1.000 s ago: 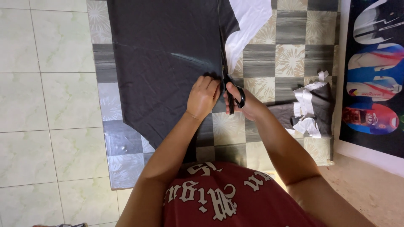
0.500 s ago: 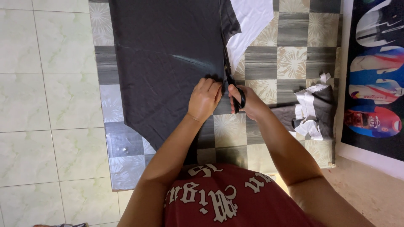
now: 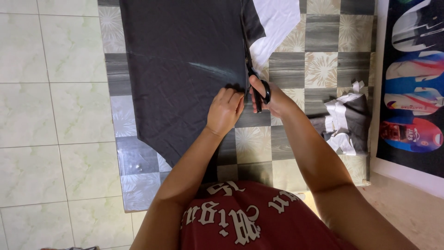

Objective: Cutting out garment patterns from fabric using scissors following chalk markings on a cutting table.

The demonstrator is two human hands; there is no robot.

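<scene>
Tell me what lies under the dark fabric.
Under the dark fabric lies a checked floor mat, with a white sheet showing at its top right edge. Whatever lies beneath the fabric's middle is covered.

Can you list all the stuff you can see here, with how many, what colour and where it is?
dark cloth: one, charcoal grey, spread flat over the mat, top middle
scissors: one pair, black, at the cloth's right edge, blades pointing away from the person
white cloth: one piece, white, under the dark cloth's top right corner
mat: one, grey and beige checks with flower shapes, on the floor
scraps: a small pile, white and dark, right edge of the mat
floor tiles: many, pale green-white, left side
poster: one, black with colourful shapes, far right
red shirt: one, red with white letters, bottom middle
left hand: one, pressing on the dark cloth
right hand: one, holding the scissors
</scene>
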